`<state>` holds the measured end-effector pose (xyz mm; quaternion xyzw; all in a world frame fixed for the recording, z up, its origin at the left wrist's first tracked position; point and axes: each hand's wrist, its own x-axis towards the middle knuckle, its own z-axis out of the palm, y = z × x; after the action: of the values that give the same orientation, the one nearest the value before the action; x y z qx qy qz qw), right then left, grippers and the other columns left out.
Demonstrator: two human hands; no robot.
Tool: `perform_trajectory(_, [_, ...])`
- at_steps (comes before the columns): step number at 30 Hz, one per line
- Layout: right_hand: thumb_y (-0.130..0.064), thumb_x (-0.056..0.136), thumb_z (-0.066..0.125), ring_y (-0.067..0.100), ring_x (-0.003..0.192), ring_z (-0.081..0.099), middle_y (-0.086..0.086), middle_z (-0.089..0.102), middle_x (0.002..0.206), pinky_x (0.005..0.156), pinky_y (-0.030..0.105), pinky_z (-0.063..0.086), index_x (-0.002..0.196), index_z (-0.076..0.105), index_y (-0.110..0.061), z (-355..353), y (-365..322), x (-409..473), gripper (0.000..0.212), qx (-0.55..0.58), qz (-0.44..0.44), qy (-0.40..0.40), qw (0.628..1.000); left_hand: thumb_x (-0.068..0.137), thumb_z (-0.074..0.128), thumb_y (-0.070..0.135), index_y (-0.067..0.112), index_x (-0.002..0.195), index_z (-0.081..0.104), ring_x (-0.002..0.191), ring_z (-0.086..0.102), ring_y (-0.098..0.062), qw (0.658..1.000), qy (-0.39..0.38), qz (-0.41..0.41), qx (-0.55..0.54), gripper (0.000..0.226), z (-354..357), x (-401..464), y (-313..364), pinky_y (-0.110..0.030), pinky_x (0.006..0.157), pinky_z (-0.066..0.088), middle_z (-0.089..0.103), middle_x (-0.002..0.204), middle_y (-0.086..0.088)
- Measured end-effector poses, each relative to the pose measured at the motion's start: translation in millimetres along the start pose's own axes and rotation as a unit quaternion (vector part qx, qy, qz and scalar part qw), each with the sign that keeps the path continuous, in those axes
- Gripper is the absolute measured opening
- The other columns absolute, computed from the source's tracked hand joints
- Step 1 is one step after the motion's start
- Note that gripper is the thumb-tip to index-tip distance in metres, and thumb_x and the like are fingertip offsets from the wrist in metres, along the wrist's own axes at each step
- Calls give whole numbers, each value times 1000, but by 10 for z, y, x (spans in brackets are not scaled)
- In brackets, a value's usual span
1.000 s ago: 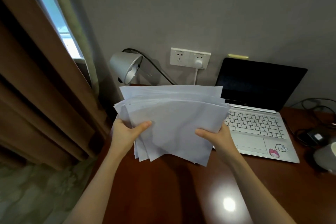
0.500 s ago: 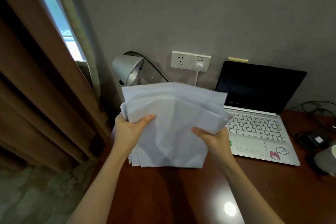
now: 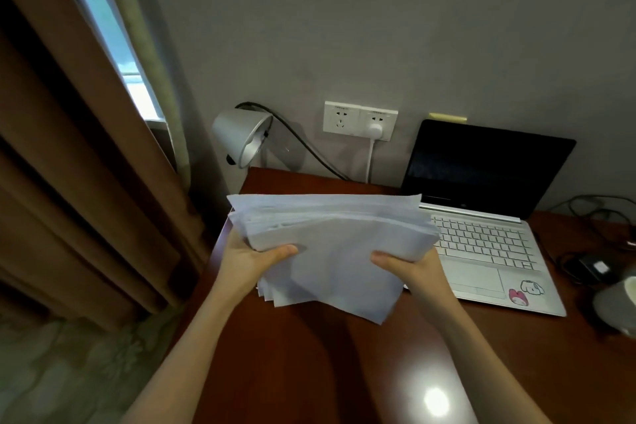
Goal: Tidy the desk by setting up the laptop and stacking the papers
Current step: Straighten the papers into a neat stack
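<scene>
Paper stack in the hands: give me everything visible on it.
The paper stack is a thick bundle of plain white sheets, unevenly aligned: edges fan out at the top and corners stick out at the bottom. It is held tilted above the brown desk, left of the open laptop, covering the laptop's near-left corner. The left hand and right hand grip its sides, thumbs on the top sheet. No print is legible.

White papers (image 3: 330, 251), a loose uneven stack, sheet edges fanned and not aligned, lower corners sticking out at different angles. Held above the brown desk (image 3: 309, 372), tilted, left of the laptop and covering its near left corner. Silver laptop (image 3: 481, 251) open on the desk against the wall, screen black, pale keyboard, cartoon sticker beside the touchpad.
</scene>
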<state>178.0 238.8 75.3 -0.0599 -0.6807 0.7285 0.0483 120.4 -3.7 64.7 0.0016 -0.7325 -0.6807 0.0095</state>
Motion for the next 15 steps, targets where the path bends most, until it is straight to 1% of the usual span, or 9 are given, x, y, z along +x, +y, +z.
perform_trajectory(2, [-20, 57, 86, 19, 94, 72, -1, 75, 101, 68, 25, 57, 99, 70, -32, 29, 7, 11, 46, -7, 9, -9, 1000, 68, 81, 8, 28, 108, 53, 95, 63, -6, 1000, -20, 10, 17, 53, 38, 54, -3, -9, 67, 53, 61, 104, 13])
perform_trajectory(4, [-24, 55, 87, 17, 94, 72, -1, 75, 102, 68, 24, 57, 100, 70, -33, 1, -13, 28, 48, -5, 6, -19, 1000, 69, 79, 3, 31, 102, 54, 86, 64, 1, 999, -26, 37, 12, 50, 19, 105, 63, -7, 64, 53, 61, 100, 15])
perform_trajectory(6, [-24, 55, 87, 17, 94, 72, -1, 75, 102, 68, 22, 56, 100, 71, -32, -35, -39, 34, 48, -1, -3, -35, 999, 68, 77, 2, 23, 106, 57, 89, 66, -3, 998, -24, 65, -5, 48, -17, 140, 139, -12, 69, 55, 64, 102, 9])
perform_trajectory(8, [-22, 55, 86, 18, 93, 72, 0, 76, 101, 68, 22, 56, 99, 72, -30, -16, -42, 32, 47, 7, -10, -44, 999, 65, 77, 9, 15, 113, 57, 93, 67, -5, 996, -33, 87, -15, 52, -2, 125, 218, -21, 79, 58, 65, 104, 3])
perform_trajectory(9, [-20, 55, 86, 18, 92, 72, 0, 76, 99, 68, 23, 57, 98, 73, -29, 7, -37, 27, 46, 13, -11, -42, 999, 63, 77, 15, 18, 111, 57, 92, 68, -1, 995, -34, 90, -18, 53, 20, 105, 246, -20, 78, 58, 65, 103, 7])
perform_trajectory(10, [-18, 55, 86, 18, 91, 73, 1, 76, 98, 68, 24, 57, 96, 74, -28, 21, -25, 24, 44, 17, -10, -35, 999, 60, 77, 21, 23, 109, 57, 91, 67, 3, 995, -31, 88, -20, 53, 35, 85, 259, -15, 75, 57, 65, 101, 12])
perform_trajectory(12, [-12, 57, 86, 19, 87, 74, 2, 77, 93, 68, 29, 56, 91, 76, -25, -2, -20, 20, 37, 15, -4, -15, 1000, 57, 78, 27, 31, 104, 56, 91, 66, 7, 996, -16, 80, -26, 52, 7, 77, 233, -11, 68, 55, 67, 96, 17])
perform_trajectory(14, [-8, 59, 85, 18, 84, 74, 0, 77, 90, 68, 30, 56, 88, 77, -26, -25, -14, 7, 35, 12, -1, -9, 1000, 61, 79, 22, 36, 100, 56, 91, 66, 6, 998, -10, 61, -32, 47, -35, 59, 149, -11, 67, 55, 67, 94, 18])
perform_trajectory(15, [-7, 61, 83, 14, 84, 74, -3, 77, 90, 66, 27, 56, 88, 76, -30, 5, -15, -8, 37, 11, -5, -6, 1000, 65, 79, 18, 38, 98, 57, 91, 66, 7, 998, -13, 48, -27, 44, -21, 32, 106, -11, 67, 55, 67, 94, 20])
